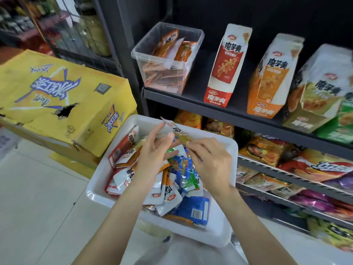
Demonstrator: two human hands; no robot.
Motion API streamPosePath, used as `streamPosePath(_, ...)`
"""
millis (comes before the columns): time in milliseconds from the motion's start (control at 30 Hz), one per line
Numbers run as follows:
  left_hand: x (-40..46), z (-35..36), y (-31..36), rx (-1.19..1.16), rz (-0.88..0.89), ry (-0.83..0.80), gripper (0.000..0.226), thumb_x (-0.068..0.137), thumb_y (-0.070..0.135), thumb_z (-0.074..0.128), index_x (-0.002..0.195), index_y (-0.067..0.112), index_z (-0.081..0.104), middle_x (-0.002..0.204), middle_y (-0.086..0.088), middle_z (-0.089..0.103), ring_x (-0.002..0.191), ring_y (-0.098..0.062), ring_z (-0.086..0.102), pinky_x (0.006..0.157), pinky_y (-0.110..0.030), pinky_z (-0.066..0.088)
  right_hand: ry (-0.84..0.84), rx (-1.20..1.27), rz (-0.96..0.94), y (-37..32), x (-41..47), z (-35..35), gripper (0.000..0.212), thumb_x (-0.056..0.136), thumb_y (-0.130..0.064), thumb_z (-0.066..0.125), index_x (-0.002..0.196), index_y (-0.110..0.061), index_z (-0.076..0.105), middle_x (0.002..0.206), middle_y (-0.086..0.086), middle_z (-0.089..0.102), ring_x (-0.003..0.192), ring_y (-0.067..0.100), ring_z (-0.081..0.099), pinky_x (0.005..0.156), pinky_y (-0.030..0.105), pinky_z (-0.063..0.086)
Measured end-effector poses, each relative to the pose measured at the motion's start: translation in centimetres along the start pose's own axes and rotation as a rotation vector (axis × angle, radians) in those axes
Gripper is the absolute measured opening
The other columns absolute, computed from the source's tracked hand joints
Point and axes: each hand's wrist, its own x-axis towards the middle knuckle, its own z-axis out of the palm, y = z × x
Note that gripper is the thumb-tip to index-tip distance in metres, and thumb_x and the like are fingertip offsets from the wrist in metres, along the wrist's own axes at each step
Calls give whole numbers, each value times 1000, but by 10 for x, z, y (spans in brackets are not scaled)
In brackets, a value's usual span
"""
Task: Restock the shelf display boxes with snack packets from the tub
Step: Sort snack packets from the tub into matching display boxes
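Far left of our fingers we see one yellow carton (pixel 63 104), torn on its top face, standing on the pale floor (pixel 38 197); bare floor runs between it and the near left corner of the tub.

Under both hands sits one white tub (pixel 219 232), its rim free on the left and near sides, its right rim close against the lower shelves. Inside it, beneath our fingers, lies a heap of snack packets (pixel 172 188): red, orange, blue and green, too overlapped for us to count.

Our left hand (pixel 152 153) hovers above the heap, fingers loosely spread, thumb and fingertips touching the left end of one olive-gold packet (pixel 180 133). Our right hand (pixel 212 159) pinches the packet's right end between thumb and forefinger, the other fingers curled. The packet hangs tilted above the tub's far rim.

Above and beyond our fingertips, one clear plastic bin (pixel 164 60) holds orange packets, its top open. To the right of our fingers along the same shelf (pixel 238 109) stand four display boxes: one red box (pixel 227 64), one orange box (pixel 271 79), one olive box (pixel 315 96), and one green box (pixel 342 123) cut by the frame edge. Dark gaps separate the first three.

Lower right, two wire racks (pixel 286 175) carry bagged snacks.
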Motion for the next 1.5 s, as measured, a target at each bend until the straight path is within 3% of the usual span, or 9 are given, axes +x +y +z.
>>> streamPosePath(233, 10, 24, -8, 36, -22, 39, 55, 82, 9, 70, 127, 32, 51, 102, 2, 68, 99, -14, 67, 76, -31, 58, -78, -112, -201, 12, -9, -15, 10, 79, -5, 74, 88, -6, 73, 88, 6, 70, 76, 22, 65, 61, 34, 54)
streamPosePath(333, 14, 35, -12, 124, 0, 36, 57, 79, 7, 73, 123, 36, 52, 99, 2, 71, 98, -14, 67, 78, -34, 57, -173, -114, -228, 24, -9, -28, 21, 86, -31, 70, 94, -12, 72, 96, 4, 69, 86, 22, 64, 72, 34, 52)
streamPosePath(500, 31, 54, 1, 345, 232, -118, 67, 79, 1, 71, 120, 47, 47, 107, 5, 68, 95, -12, 66, 75, -27, 55, -240, 9, 211, 43, 5, -72, 61, 87, -52, 58, 139, -23, 41, 139, -1, 45, 126, 15, 43, 101, 30, 39)
streamPosePath(633, 43, 81, 18, 611, 397, -435, 67, 82, 6, 70, 122, 52, 43, 93, 20, 67, 81, -4, 65, 71, -12, 49, -187, 215, 595, 61, 41, -125, 86, 80, -36, 73, 141, -46, 14, 136, -8, 45, 104, 0, 56, 80, 18, 51)
streamPosePath(800, 55, 138, 34, 596, 519, -671, 57, 84, 2, 67, 120, 45, 53, 97, 14, 67, 84, -6, 65, 75, -13, 48, -366, 161, 594, 84, 63, -180, 34, 84, -28, 70, 115, -26, 58, 90, -25, 62, 65, -2, 61, 56, 15, 43)
streamPosePath(1000, 88, 200, 28, 637, 565, -538, 35, 87, 12, 64, 119, 27, 59, 107, 15, 63, 89, -4, 59, 80, -23, 52, 134, -67, 728, 140, 74, -227, 62, 86, -49, 63, 131, -8, 53, 120, 3, 64, 64, 14, 65, 61, 14, 45)
streamPosePath(1100, 102, 225, 13, 793, 581, -596, 29, 88, 20, 63, 116, 30, 62, 104, 17, 60, 93, 0, 56, 82, -22, 48, 258, -218, 696, 169, 93, -242, 47, 89, -38, 63, 118, -1, 58, 94, 20, 68, 67, 36, 60, 61, 30, 38)
streamPosePath(1267, 113, 256, -7, 1026, 779, -546, 29, 90, 29, 61, 119, 24, 62, 116, 3, 59, 107, -15, 54, 85, -37, 52, -47, -371, 621, 206, 125, -221, 37, 90, -31, 63, 121, -11, 59, 88, 2, 63, 59, 19, 49, 60, 28, 37)
streamPosePath(1500, 112, 268, -9, 1140, 937, -403, 18, 88, 35, 63, 101, 24, 70, 108, 4, 62, 102, -18, 54, 70, -24, 38, -215, -731, 476, 222, 127, -185, 47, 88, -42, 63, 115, -5, 53, 105, 13, 62, 81, 33, 63, 61, 30, 34)
